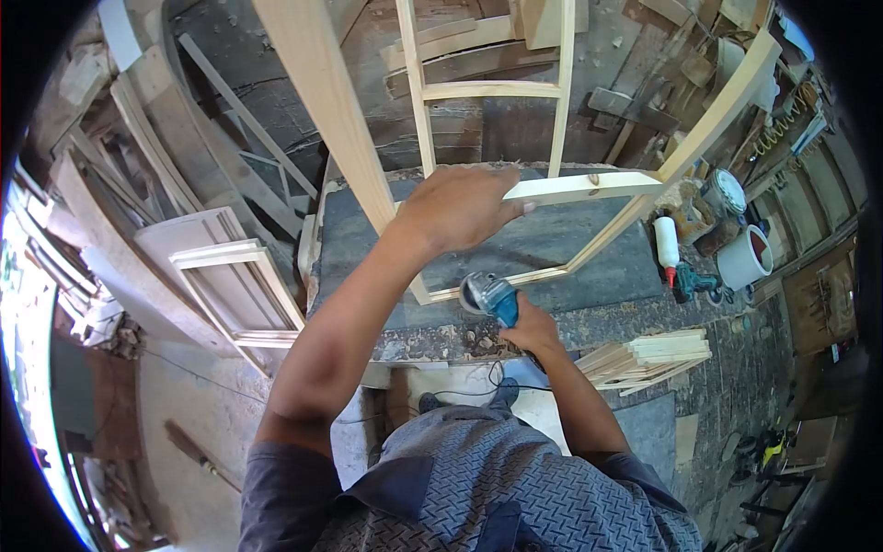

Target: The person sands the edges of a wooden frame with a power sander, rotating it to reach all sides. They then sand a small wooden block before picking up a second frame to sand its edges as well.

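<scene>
— Where are the hands?
— The left hand (pixel 460 210) lies flat, not gripping, on the wooden frame (pixel 589 189) above the workbench (pixel 552 244). The right hand (pixel 532 329) is clamped around a blue angle grinder (pixel 487 296).
— And the grinder?
— At the workbench's near edge, its disc against the frame's lower rail. A glue bottle (pixel 666 247) stands at the workbench's right end.

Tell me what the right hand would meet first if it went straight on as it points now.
The right hand holds a grinder aimed up-left; it would probably first meet the wooden frame, its lower rail beside the disc. Depth is unclear.
</scene>
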The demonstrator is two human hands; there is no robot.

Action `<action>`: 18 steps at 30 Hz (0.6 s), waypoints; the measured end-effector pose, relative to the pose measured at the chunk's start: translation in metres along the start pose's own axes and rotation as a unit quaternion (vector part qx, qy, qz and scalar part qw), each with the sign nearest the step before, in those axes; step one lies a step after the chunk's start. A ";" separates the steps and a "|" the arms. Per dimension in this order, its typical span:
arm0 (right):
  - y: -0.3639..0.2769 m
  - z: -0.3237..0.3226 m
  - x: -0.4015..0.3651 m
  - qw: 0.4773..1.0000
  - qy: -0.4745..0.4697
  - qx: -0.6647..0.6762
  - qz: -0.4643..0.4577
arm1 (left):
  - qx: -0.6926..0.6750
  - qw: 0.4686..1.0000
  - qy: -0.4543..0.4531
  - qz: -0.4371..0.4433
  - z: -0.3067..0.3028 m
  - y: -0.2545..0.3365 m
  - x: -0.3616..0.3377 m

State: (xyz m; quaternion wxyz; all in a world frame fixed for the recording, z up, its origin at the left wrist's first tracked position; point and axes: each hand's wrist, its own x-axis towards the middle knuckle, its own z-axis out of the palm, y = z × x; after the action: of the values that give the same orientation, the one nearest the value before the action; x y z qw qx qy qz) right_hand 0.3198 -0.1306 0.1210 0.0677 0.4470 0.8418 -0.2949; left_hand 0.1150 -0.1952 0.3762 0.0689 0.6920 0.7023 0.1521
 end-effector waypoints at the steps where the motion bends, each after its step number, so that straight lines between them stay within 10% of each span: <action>1: 0.010 0.000 0.000 1.000 0.030 0.000 0.008 | 0.010 1.000 0.013 0.006 0.002 -0.001 0.000; 18: 0.104 -0.031 0.020 0.985 0.127 0.042 0.112 | 0.012 1.000 0.008 0.005 -0.002 -0.006 0.008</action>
State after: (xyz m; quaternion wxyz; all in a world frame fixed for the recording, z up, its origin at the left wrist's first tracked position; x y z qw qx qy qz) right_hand 0.3953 -0.0544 0.0935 -0.0262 0.5751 0.7750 -0.2609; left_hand 0.1087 -0.1875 0.3776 0.0537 0.6949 0.7013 0.1496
